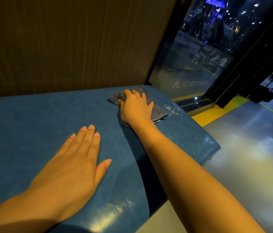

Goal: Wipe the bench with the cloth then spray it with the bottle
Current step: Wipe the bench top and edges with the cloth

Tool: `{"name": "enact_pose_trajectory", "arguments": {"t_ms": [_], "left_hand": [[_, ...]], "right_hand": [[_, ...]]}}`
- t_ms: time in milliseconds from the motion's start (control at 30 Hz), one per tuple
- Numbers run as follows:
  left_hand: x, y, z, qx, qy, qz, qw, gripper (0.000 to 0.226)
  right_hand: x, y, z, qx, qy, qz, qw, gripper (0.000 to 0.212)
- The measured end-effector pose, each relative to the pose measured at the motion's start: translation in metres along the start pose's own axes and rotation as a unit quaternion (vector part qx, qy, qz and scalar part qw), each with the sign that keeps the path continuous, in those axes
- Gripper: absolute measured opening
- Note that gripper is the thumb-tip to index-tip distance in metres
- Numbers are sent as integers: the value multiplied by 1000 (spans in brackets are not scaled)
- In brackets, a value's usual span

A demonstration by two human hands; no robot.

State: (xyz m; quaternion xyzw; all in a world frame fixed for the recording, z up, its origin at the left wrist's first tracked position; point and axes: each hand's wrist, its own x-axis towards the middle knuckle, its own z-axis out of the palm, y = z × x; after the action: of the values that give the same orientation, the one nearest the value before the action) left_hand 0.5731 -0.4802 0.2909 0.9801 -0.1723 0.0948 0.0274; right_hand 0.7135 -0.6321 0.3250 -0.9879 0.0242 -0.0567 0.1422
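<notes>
A blue padded bench (pixel 31 118) fills the lower left of the head view. A grey cloth (pixel 156 110) lies crumpled near the bench's far right corner. My right hand (pixel 135 106) presses down on the cloth, fingers curled over its bunched far edge. My left hand (pixel 75 158) rests flat on the bench nearer to me, fingers straight and together, holding nothing. Wet droplets glisten on the bench just right of the cloth. No spray bottle is in view.
A brown wood-grain wall (pixel 65 44) rises behind the bench. A glass panel (pixel 187 71) in a black frame stands at the right. Grey floor (pixel 250 157) with yellow lines (pixel 216 113) lies beyond the bench's right edge.
</notes>
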Motion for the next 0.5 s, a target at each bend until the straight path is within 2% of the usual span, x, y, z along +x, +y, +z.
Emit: {"name": "enact_pose_trajectory", "arguments": {"t_ms": [200,367,500], "left_hand": [[6,-2,8,-11,27,12,1000,76],[7,-4,18,-16,70,19,997,80],[8,-4,21,-19,84,25,996,81]], "right_hand": [[36,36,-11,-26,-8,-9,1000,26],[52,63,-23,-19,-19,5,1000,29],[55,90,-34,0,8,39,999,32]]}}
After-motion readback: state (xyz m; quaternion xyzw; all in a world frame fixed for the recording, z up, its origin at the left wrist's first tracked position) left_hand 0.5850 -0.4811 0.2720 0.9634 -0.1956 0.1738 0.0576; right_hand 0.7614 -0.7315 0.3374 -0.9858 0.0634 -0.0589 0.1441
